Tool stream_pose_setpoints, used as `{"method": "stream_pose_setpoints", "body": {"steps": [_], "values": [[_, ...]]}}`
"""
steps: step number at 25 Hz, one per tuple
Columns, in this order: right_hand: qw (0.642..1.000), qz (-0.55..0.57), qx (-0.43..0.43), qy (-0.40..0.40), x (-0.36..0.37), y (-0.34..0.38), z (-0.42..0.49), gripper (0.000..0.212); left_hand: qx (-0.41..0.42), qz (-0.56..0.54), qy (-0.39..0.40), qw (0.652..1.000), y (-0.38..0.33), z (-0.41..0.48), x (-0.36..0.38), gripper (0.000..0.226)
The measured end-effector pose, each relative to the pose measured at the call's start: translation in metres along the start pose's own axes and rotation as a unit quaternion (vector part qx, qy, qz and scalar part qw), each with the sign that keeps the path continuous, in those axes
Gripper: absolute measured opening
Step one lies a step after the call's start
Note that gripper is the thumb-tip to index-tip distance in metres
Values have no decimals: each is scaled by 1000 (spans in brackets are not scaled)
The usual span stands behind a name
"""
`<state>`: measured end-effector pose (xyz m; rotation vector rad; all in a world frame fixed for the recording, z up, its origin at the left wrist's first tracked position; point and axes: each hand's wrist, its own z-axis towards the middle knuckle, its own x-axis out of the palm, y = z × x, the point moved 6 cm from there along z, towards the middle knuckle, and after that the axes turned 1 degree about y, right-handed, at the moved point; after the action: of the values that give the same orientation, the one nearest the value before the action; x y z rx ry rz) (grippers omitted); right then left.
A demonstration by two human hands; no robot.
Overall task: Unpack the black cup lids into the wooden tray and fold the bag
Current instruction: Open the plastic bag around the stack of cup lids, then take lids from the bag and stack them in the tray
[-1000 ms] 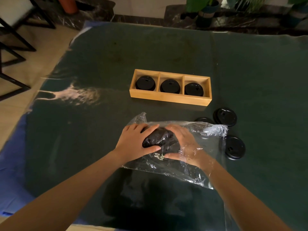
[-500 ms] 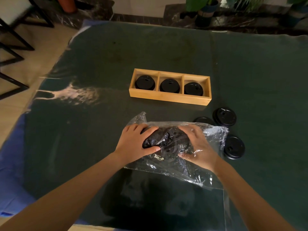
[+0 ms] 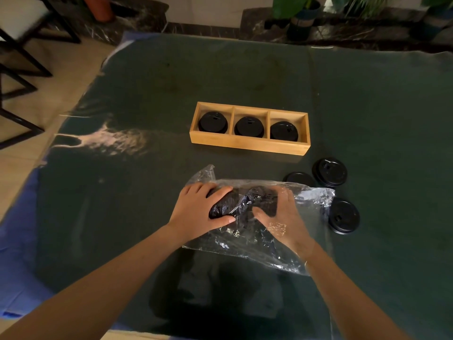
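Note:
A clear plastic bag (image 3: 308, 200) lies on the dark green table cover in front of me, with a stack of black cup lids (image 3: 235, 203) inside it. My left hand (image 3: 199, 211) grips the left end of that stack from outside the bag. My right hand (image 3: 284, 219) is inside the bag, wrist deep, with its fingers on the stack's right end. The wooden tray (image 3: 247, 144) stands behind, with black lids in each of its three compartments. Three loose lids lie to the right of the bag: one (image 3: 329, 171), one (image 3: 300, 179) partly under the bag, one (image 3: 344, 218).
The green cover (image 3: 122, 217) spreads wide to the left and far side. Black chair legs (image 3: 22, 69) stand on the tiled floor at the left. Potted plants (image 3: 301, 18) line the far edge.
My right hand went from pressing the stack's right end to reaching further right, then came back onto the stack. My left hand has kept its grip.

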<state>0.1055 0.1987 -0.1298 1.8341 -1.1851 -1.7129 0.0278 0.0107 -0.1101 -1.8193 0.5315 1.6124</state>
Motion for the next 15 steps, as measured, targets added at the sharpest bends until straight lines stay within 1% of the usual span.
{"method": "stream_pose_setpoints", "body": {"steps": [4,6,9,13,15], "values": [[998,-51,44,-4,-14,-17,0,61,0,-1,-7,1000,-1,-1,-1,71],[997,-36,70,5,-18,-25,-3,59,-1,2,-6,1000,-2,-1,0,71],[996,3,78,50,-18,-25,-3,52,-2,2,-6,1000,-1,0,0,71],[996,12,92,8,-40,-23,-16,50,-2,1,-4,1000,-1,0,1,71],[997,13,71,-9,-65,-22,-30,43,-3,-2,0,1000,-1,0,2,71]]}}
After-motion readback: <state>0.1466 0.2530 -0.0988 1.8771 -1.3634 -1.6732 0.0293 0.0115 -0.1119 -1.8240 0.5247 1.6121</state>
